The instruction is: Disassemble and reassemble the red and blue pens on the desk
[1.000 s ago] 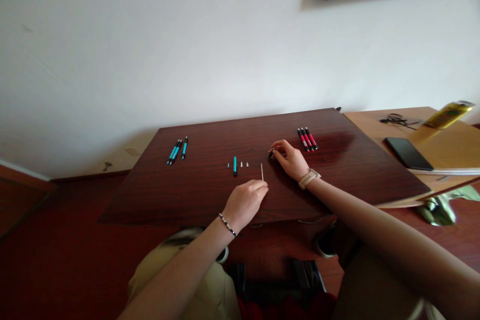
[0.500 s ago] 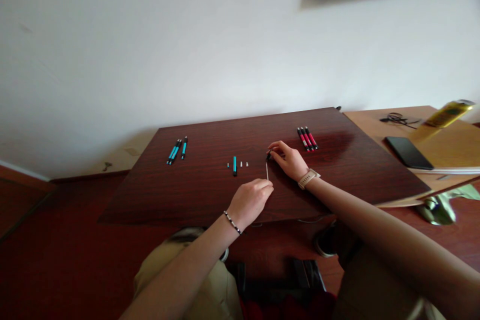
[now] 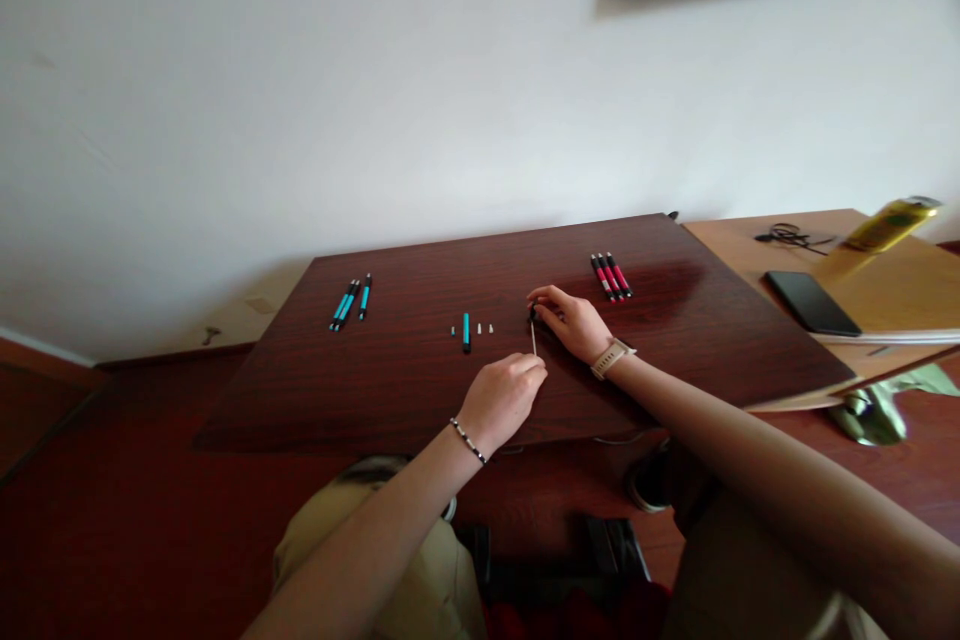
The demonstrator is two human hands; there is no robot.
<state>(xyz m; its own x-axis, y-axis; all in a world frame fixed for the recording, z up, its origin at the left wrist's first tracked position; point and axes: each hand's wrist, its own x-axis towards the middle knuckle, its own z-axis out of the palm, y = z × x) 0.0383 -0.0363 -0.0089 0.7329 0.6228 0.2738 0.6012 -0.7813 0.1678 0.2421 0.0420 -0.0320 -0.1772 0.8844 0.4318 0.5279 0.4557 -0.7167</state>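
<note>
My left hand (image 3: 504,395) is closed, its fingertips pinching the lower end of a thin white pen tube (image 3: 533,338). At the tube's upper end, my right hand (image 3: 574,322) pinches a small black pen part (image 3: 532,311), mostly covered by the fingers. The two parts look in line and seem to touch. Left of the hands lies a blue pen barrel (image 3: 466,330) with a black end. A tiny blue piece (image 3: 453,331) is on its left, and two small white pieces (image 3: 480,329) are on its right.
Several blue pens (image 3: 345,305) lie at the left of the dark wooden table (image 3: 405,390); several pink and black pens (image 3: 611,277) lie back right. A lower side table bears a black phone (image 3: 812,303), a cable (image 3: 791,236) and a yellow can (image 3: 892,224).
The black part in my right hand has come slightly left and now lines up with the tube's top. My left hand keeps its pinch. The view has shifted a little.
</note>
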